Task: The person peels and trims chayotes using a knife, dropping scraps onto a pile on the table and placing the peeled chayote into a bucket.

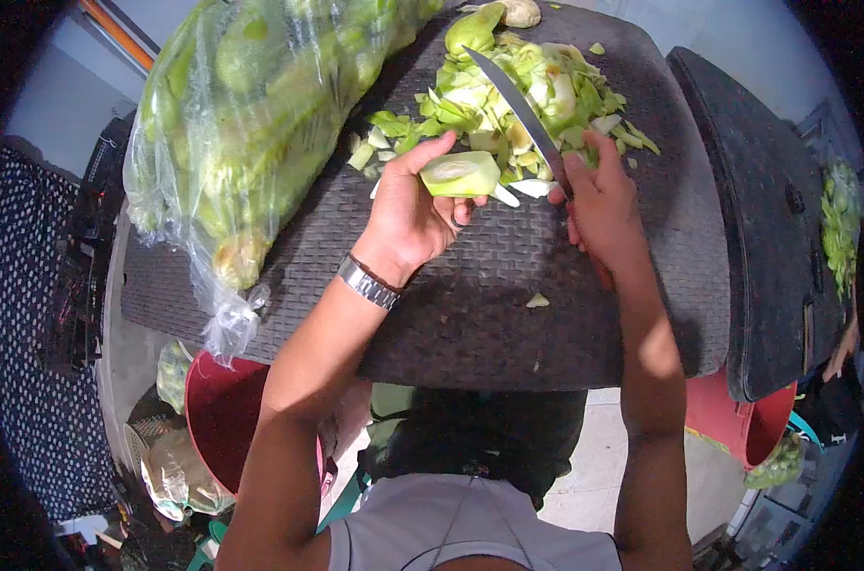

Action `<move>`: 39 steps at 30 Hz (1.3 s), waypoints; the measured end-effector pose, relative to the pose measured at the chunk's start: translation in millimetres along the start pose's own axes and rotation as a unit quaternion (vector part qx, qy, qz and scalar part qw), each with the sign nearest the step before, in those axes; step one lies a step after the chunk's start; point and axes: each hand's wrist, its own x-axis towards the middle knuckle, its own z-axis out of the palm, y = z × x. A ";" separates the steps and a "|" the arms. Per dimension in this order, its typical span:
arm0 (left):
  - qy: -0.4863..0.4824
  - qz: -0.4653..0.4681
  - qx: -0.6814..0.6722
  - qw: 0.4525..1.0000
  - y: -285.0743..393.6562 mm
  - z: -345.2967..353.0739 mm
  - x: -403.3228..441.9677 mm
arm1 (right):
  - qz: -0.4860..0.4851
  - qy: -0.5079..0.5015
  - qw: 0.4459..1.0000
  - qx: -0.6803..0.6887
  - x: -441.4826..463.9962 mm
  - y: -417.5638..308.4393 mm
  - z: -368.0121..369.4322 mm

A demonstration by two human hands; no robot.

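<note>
One table (489,314) (peelings (589,95) atop); pale floor (598,466)

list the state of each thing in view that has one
Cut green piece, sliced face showing, held in left hand
Knife, blade bare, held in right hand
Clear plastic bag, full, near end bunched
Green scraps, heaped loose on the table
Wristwatch, worn on left wrist
Left red tub, uncovered

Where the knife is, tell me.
In the head view's upper half, the knife is in the right hand, just right of centre, slanting in front of the green peelings.
</note>
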 end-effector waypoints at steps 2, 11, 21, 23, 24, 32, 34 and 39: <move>0.013 0.048 0.049 0.998 -1.6 1.4 -1.4 | 0.012 -0.019 0.999 0.042 -1.4 -2.6 0.1; -0.036 0.054 0.200 0.978 -3.0 6.5 -6.3 | 0.016 -0.049 0.994 0.098 -0.7 -1.8 -2.8; -0.046 0.068 -0.055 0.995 -5.3 3.9 -1.4 | 0.076 -0.026 0.993 0.089 3.8 -3.1 -2.6; -0.047 0.075 -0.056 0.995 -6.3 10.5 -2.8 | 0.057 -0.028 0.995 0.079 2.6 -7.3 -2.1; -0.061 0.083 -0.052 0.993 -7.0 9.9 -2.9 | 0.051 -0.081 0.991 0.091 0.2 -9.0 -4.2; -0.141 0.104 -0.052 0.983 0.4 8.3 -4.7 | 0.070 -0.279 0.930 0.226 -52.1 -23.1 -22.3; -0.197 0.093 -0.041 0.975 3.6 2.1 -2.7 | 0.077 -0.222 0.963 0.133 -75.1 -22.3 -25.2; -0.124 0.129 -0.021 0.984 -2.0 5.5 -3.4 | 0.052 -0.149 0.981 0.116 -130.8 -22.6 -15.0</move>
